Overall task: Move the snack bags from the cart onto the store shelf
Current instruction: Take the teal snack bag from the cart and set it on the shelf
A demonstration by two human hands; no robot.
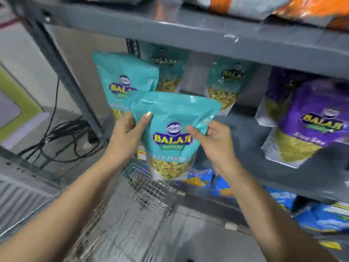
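Observation:
I hold a teal snack bag upright in both hands, in front of the grey middle shelf. My left hand grips its left edge, thumb on the front. My right hand grips its right edge. Behind it on the shelf stand other teal bags: one at the left, one behind that, and one further right. The wire cart is below my hands, its mesh visible; I see no bags inside it.
Purple snack bags stand on the right of the same shelf. Blue bags lie on the shelf below, orange ones on the shelf above. A grey upright post frames the left side, with black cables on the floor beyond.

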